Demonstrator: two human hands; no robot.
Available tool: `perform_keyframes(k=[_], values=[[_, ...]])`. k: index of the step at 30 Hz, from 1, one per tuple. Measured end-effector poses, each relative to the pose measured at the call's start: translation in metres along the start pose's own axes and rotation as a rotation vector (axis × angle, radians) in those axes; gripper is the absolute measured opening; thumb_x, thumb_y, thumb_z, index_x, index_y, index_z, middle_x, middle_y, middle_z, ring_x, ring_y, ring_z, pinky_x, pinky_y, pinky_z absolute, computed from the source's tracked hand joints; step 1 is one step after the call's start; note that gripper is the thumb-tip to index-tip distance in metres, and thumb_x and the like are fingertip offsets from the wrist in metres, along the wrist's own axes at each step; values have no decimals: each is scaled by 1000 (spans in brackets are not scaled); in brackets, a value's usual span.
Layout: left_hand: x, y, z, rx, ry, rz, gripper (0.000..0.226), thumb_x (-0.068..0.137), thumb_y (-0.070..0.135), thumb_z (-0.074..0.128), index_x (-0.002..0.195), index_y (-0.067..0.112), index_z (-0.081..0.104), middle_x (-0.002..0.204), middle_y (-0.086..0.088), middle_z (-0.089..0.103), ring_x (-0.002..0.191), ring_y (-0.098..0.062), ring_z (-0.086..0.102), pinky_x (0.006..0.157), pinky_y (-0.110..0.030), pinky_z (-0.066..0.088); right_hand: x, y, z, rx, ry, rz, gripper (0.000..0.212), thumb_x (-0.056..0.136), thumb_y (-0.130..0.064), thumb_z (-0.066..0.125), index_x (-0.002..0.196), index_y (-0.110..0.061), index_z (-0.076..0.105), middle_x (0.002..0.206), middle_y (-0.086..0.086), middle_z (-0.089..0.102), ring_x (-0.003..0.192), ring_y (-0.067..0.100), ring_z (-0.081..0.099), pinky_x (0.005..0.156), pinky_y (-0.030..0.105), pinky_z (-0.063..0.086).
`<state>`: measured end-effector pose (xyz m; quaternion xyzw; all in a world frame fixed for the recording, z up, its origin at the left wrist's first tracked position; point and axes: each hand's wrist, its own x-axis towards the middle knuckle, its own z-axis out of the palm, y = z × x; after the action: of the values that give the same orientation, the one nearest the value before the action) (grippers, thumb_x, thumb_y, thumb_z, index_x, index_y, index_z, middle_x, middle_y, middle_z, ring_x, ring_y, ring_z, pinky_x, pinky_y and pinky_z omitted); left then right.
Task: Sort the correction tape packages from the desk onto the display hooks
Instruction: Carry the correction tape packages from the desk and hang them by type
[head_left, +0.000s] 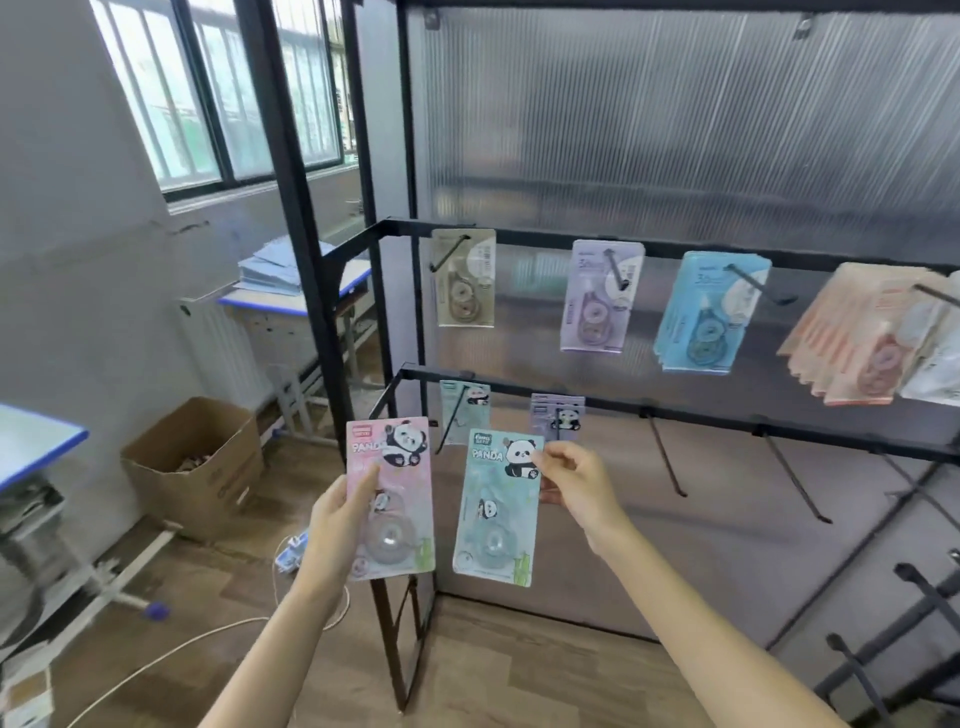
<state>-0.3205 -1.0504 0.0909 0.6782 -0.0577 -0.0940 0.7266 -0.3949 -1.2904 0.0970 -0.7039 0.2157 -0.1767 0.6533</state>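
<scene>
A person stands before a black display rack (675, 249) with a panda correction tape package in each hand, the sorting partly done. The left hand (337, 525) has its grip closed on a pink package (397, 519), thumb across its face. The right hand (576, 483) pinches a mint-blue package (493, 525) by its upper right edge, at four o'clock of the lower rail's two filled hooks.

On the upper rail, packages already hang on every hook in view: a beige one (465, 291), a lilac one (597, 312), a blue stack (701, 322) and a thick peach stack (862, 343) at three o'clock. On the lower rail, a mint panda package (467, 410) and a lilac panda package (563, 415) hang — the likely match for the mint-blue one is the first. Bare hooks (670, 467) stand to their right, so the pink one probably starts a new hook.

The table the packages come from is out of view; how many remain cannot be told. At nine o'clock, an open cardboard box (197, 467) sits on the floor, its contents too blurred to name.
</scene>
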Motion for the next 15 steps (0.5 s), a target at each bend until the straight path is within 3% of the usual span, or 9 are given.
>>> perform_keyframes(k=[5, 12, 15], values=[[5, -2, -29, -21, 97, -4, 28, 96, 32, 58, 78, 16, 73, 90, -7, 77, 93, -31, 69, 92, -50, 50, 18, 20, 46, -119, -102, 32, 9, 95, -9, 57, 88, -10, 62, 80, 7, 67, 65, 16, 64, 60, 27, 56], [12, 2, -30, -56, 99, -8, 27, 97, 30, 55, 91, 8, 69, 84, -1, 76, 80, -18, 69, 73, -31, 53, 42, 24, 80, -201, -108, 41, 8, 95, -11, 57, 95, -6, 63, 84, 4, 67, 63, 10, 64, 55, 22, 56], [20, 3, -26, -46, 92, -3, 28, 97, 33, 56, 92, 9, 70, 88, -3, 77, 82, -19, 70, 76, -34, 54, 48, 27, 80, -235, -80, 22, 6, 95, -12, 57, 95, -8, 62, 88, 5, 67, 66, 11, 65, 55, 21, 56]])
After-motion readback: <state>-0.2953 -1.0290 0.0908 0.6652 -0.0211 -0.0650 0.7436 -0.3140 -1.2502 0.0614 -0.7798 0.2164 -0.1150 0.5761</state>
